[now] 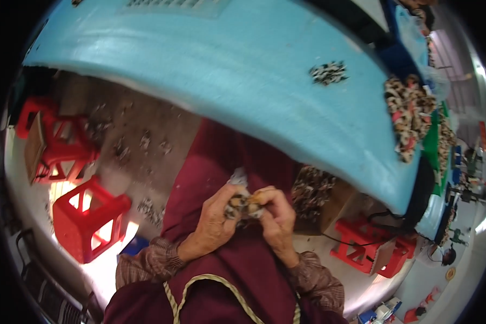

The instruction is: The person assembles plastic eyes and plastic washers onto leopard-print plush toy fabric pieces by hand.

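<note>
Over my lap, my left hand [215, 217] and my right hand [277, 216] meet with fingers closed on a small spotted plush piece [236, 204], tan, black and white. The thumbs and fingertips pinch it from both sides. A whitish-grey bit [237, 176] sticks up beyond my left fingers; what it is, I cannot make out. Most of the plush piece is hidden by the fingers. Beneath the hands spreads my dark red apron [200, 178] with a striped cord.
The blue-covered table [227, 81] lies ahead, bearing a small black-and-white pile [328, 72] and a spotted plush heap [407, 113]. An open cardboard box [337, 204] of spotted pieces stands under it. Red stools [86, 218] stand left and right. Scraps [146, 139] litter the floor.
</note>
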The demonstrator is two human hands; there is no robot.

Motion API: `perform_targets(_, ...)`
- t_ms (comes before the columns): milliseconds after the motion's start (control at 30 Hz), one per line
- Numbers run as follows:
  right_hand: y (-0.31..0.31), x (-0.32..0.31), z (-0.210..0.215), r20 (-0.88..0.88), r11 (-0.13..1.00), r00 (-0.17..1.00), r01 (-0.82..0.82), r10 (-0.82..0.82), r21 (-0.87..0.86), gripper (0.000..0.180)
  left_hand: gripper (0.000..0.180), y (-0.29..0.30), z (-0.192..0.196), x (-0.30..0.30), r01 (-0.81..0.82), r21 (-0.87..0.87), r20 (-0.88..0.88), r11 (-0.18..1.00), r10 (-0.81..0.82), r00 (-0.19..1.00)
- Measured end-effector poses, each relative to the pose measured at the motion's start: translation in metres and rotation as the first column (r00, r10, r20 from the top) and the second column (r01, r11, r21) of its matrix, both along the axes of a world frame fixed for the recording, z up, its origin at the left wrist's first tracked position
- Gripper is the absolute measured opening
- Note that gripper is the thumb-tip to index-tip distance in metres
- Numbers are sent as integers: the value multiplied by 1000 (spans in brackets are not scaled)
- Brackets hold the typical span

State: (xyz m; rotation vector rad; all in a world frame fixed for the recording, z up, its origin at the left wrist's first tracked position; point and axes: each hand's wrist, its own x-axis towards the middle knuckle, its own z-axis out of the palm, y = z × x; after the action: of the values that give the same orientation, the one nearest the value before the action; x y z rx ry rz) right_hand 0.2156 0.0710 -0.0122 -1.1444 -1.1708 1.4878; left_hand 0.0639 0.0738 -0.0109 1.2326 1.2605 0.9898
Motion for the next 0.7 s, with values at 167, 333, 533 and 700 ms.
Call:
perform_targets(167, -3, -9, 16, 113, 962, 993, -60, 31, 265, 12, 24, -8, 1, -10, -64, 492, 22, 868, 61, 998)
perform_targets(333, -5, -18, 45, 169, 893, 976, -197, 139, 405, 15, 24, -23, 7, -23, -106, 467, 174, 878, 26, 984)
perform_targets(533, -4, -19, 47, 178, 864, 965, -255, 195, 435, 11, 14, -23, 1, -16, -228, 384, 479, 895, 18, 878)
perform_targets(700, -22, -15, 40, 41, 984, 985, -165, 168, -60, 9, 16, -32, -5, -23, -116, 247, 190, 962, 69, 979)
